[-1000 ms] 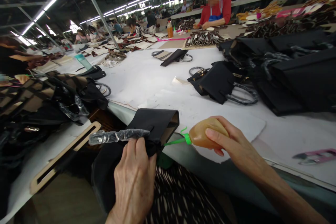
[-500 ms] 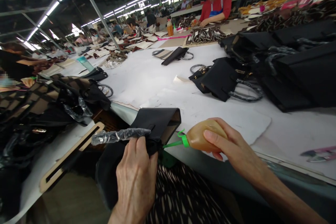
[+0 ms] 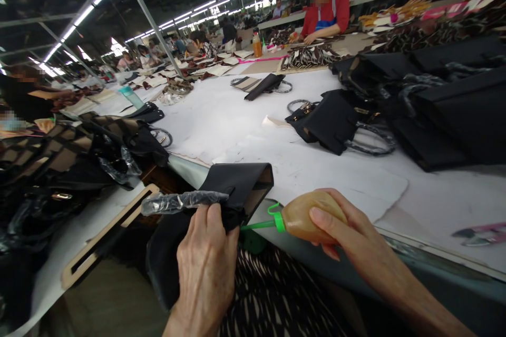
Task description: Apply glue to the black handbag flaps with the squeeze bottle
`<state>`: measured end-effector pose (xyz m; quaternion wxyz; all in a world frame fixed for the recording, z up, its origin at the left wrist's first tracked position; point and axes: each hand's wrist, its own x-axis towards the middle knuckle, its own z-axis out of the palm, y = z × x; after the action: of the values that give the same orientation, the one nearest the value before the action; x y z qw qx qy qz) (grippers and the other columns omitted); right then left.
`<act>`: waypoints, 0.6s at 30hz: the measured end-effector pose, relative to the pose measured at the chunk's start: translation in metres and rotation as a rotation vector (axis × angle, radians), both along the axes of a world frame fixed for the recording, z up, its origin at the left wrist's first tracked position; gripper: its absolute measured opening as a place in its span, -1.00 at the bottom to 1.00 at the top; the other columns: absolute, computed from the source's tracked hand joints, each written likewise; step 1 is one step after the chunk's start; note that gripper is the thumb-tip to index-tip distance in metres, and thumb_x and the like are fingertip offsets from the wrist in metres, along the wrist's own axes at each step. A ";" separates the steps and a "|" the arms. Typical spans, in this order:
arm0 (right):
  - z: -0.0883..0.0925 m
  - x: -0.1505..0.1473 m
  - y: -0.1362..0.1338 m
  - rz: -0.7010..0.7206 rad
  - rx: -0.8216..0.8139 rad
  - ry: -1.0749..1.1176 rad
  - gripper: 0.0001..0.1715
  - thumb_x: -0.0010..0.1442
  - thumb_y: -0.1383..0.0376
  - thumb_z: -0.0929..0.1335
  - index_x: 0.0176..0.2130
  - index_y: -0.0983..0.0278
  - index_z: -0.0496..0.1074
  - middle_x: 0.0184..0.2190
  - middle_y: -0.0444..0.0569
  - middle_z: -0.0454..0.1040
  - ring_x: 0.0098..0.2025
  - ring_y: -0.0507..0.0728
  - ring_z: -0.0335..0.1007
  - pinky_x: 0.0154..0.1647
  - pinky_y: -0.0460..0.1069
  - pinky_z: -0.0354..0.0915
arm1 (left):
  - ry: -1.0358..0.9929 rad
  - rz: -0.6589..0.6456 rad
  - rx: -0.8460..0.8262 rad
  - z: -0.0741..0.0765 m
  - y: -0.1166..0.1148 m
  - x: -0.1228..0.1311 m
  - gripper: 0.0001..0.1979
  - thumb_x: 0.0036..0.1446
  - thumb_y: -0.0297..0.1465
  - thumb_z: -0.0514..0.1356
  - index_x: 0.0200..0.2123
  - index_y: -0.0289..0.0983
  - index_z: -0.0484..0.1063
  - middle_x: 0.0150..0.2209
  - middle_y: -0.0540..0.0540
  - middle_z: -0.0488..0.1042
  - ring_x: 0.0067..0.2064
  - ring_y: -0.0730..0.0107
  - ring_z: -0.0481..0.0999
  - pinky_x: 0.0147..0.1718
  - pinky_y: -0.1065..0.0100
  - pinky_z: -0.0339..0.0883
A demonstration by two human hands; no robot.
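Observation:
Low in the middle of the head view, my left hand is closed on a black handbag lying at the table edge. The bag's handle, wrapped in clear plastic, sticks out to the left above my knuckles. My right hand is wrapped round a soft squeeze bottle of amber liquid with a green cap. Its thin green nozzle points left, and the tip is at the bag beside my left fingers. My left fingertips are hidden behind the hand and the bag.
Several black bags stand on the white table at the right, and more bags are heaped at the left. Pink-handled snips lie near the right edge. Across the table works a person in red.
My right hand and the bottle have dropped slightly, and the nozzle tip has moved a little down and left along the bag. My left hand keeps its hold on the bag.

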<state>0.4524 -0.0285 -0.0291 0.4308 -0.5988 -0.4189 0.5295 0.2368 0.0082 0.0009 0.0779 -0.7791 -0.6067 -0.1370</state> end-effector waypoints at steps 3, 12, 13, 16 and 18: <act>-0.001 -0.001 0.000 0.013 -0.010 0.036 -0.64 0.18 -0.01 0.23 -0.24 0.22 0.29 -0.55 -0.14 0.35 -0.60 0.02 0.17 -0.62 -0.08 0.09 | -0.005 0.006 -0.012 0.001 0.000 0.000 -0.93 0.08 -0.49 0.09 -0.31 -0.25 0.26 -0.33 -0.06 0.36 -0.30 0.27 0.41 -0.43 0.37 0.24; 0.003 0.005 0.006 -0.092 0.055 -0.133 -0.62 0.17 -0.04 0.23 -0.24 0.21 0.25 -0.58 -0.17 0.29 -0.59 0.05 0.17 -0.59 -0.05 0.14 | -0.031 -0.003 0.032 -0.005 0.000 -0.004 -0.93 0.07 -0.49 0.08 -0.33 -0.23 0.25 -0.35 -0.05 0.35 -0.30 0.27 0.40 -0.45 0.37 0.22; 0.004 0.006 0.007 -0.109 0.063 -0.172 -0.61 0.16 -0.05 0.23 -0.23 0.20 0.24 -0.58 -0.18 0.27 -0.59 0.05 0.17 -0.59 -0.05 0.13 | -0.028 -0.006 0.030 -0.005 0.000 -0.004 -0.93 0.07 -0.49 0.08 -0.34 -0.24 0.25 -0.35 -0.06 0.35 -0.30 0.27 0.40 -0.45 0.37 0.23; 0.003 0.009 0.009 -0.142 0.088 -0.313 -0.61 0.16 -0.05 0.23 -0.17 0.16 0.23 -0.50 -0.16 0.32 -0.53 0.08 0.22 -0.52 -0.02 0.17 | -0.002 -0.024 0.009 -0.003 0.000 -0.004 -0.92 0.06 -0.50 0.09 -0.33 -0.24 0.25 -0.33 -0.07 0.36 -0.30 0.28 0.41 -0.46 0.38 0.24; 0.002 0.009 0.012 -0.166 0.128 -0.441 -0.57 0.15 -0.06 0.25 -0.10 0.14 0.20 -0.39 -0.11 0.38 -0.41 0.13 0.29 -0.40 0.01 0.23 | 0.014 -0.040 0.002 -0.003 0.000 -0.005 -0.90 0.06 -0.51 0.09 -0.32 -0.24 0.26 -0.33 -0.06 0.36 -0.30 0.29 0.41 -0.46 0.39 0.25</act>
<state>0.4613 -0.0164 -0.0276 0.4082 -0.7037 -0.4848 0.3212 0.2319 0.0077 -0.0026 0.0801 -0.7919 -0.5903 -0.1340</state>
